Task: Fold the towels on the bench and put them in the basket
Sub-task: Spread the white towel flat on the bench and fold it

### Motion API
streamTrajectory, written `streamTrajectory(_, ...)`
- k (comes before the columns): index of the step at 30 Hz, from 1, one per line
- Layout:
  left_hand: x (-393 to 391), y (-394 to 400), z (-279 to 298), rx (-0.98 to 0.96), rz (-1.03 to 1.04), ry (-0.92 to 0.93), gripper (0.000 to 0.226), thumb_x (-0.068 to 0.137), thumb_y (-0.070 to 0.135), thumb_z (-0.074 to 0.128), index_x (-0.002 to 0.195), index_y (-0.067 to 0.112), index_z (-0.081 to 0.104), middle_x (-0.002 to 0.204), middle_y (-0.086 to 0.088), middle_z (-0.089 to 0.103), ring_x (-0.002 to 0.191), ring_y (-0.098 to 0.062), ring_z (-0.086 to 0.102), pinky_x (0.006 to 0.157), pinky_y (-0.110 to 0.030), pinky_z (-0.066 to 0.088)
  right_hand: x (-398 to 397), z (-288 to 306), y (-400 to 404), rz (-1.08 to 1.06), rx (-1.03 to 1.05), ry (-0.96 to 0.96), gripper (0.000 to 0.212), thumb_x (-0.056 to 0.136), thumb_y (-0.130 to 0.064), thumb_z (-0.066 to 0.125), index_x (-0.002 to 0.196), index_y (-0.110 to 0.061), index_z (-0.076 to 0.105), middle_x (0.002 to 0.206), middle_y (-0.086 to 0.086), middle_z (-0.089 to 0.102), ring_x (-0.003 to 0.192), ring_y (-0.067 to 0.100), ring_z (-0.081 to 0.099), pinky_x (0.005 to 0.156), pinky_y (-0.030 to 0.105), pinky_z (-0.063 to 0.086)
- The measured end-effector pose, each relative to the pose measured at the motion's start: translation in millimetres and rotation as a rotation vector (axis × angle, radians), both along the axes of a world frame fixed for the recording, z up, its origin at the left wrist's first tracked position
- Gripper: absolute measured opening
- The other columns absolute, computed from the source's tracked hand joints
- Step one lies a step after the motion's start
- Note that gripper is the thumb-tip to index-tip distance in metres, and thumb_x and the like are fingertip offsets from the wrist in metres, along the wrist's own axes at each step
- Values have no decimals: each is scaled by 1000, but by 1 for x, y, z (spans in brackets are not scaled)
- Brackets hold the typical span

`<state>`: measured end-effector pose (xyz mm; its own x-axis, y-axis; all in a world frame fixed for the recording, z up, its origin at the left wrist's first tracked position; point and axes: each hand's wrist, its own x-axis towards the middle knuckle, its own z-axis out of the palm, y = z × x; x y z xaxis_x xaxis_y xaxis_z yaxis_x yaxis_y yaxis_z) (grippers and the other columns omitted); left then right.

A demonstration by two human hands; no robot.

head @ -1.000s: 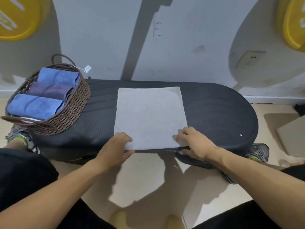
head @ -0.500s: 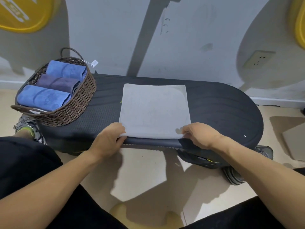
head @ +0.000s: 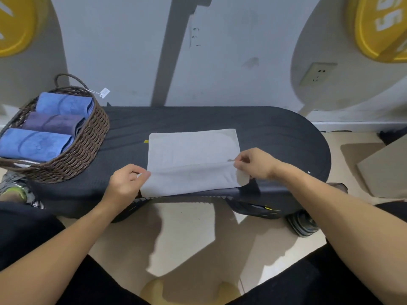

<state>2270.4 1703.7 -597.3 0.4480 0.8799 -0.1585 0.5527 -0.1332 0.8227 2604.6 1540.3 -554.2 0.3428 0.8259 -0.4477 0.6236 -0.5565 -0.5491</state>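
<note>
A pale grey towel (head: 193,153) lies on the dark oval bench (head: 275,139), its near part turned up and over toward the wall. My left hand (head: 126,183) pinches the towel's near-left corner. My right hand (head: 255,164) pinches the near-right corner, lifted a little above the cloth. A brown wicker basket (head: 88,142) stands on the bench's left end. It holds two blue folded towels (head: 35,144) and a purple one (head: 52,123) between them.
A grey wall runs right behind the bench, with a socket (head: 317,73) at the right. A beige board (head: 385,168) lies on the floor at the right. Shoes (head: 301,223) show under the bench. My dark-clothed knees frame the bottom corners.
Both hands have lifted the towel's near edge and carried it away from me, so a fold lies over the near part. The towel looks shorter front to back.
</note>
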Motion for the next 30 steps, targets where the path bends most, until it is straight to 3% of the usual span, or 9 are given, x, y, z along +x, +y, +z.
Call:
streamTrajectory(3,-7,3,-4,-192,-3,-65,21,82,25,79,71,13,66,59,1,65,52,-9,56,51,-14,45,-9,-12,-4,-317,77,261,39,90,-45,67,92,-6,71,85,4,67,76,22,60,70,33,52)
streamTrajectory(6,-12,3,-9,-220,-76,48,38,77,18,82,52,6,56,48,0,50,51,-16,47,49,-20,38,-11,-22,-15,-216,-80,263,36,72,-43,85,90,-14,76,90,1,74,82,20,68,76,31,58)
streamTrajectory(11,-5,1,-8,-138,-65,111,19,90,17,67,77,7,57,57,0,59,56,-14,56,50,-22,46,-4,-23,-17,-122,-124,189,12,79,-20,78,86,-12,73,84,2,71,75,19,66,81,37,60)
streamTrajectory(17,1,6,8,90,-62,184,14,98,34,46,87,26,44,69,-4,58,66,-20,56,53,-33,41,7,-7,-11,-144,-183,410,17,92,-21,69,79,-11,64,63,3,59,47,14,49,47,21,43)
streamTrajectory(21,12,13,0,149,54,179,14,98,37,43,92,25,43,75,-4,59,73,-19,55,56,-33,39,2,-10,3,-415,70,461,42,81,-35,80,93,2,64,69,13,62,60,22,55,54,30,47)
streamTrajectory(23,17,11,-8,106,116,99,12,97,37,46,90,27,44,75,-1,62,74,-17,56,57,-32,40,-5,-13,7,-459,129,505,67,71,-40,86,104,14,61,84,23,67,77,31,66,77,46,59)
streamTrajectory(24,20,9,-12,64,138,34,12,97,37,47,89,28,46,76,-1,63,74,-17,57,58,-34,42,-9,-16,7,-440,97,515,74,67,-38,89,106,17,60,89,21,68,83,32,66,88,52,56)
streamTrajectory(26,24,9,-19,-6,175,-69,12,97,37,49,89,28,48,83,-5,65,80,-22,61,63,-39,48,-13,-25,5,-354,5,476,58,69,-31,89,103,11,68,95,14,74,88,28,69,93,50,54)
streamTrajectory(30,32,20,-24,66,215,-124,13,98,37,48,90,27,48,82,-3,63,78,-19,59,62,-38,45,-14,-41,4,-307,69,257,31,91,-34,65,105,-6,66,105,11,71,97,31,68,90,50,56)
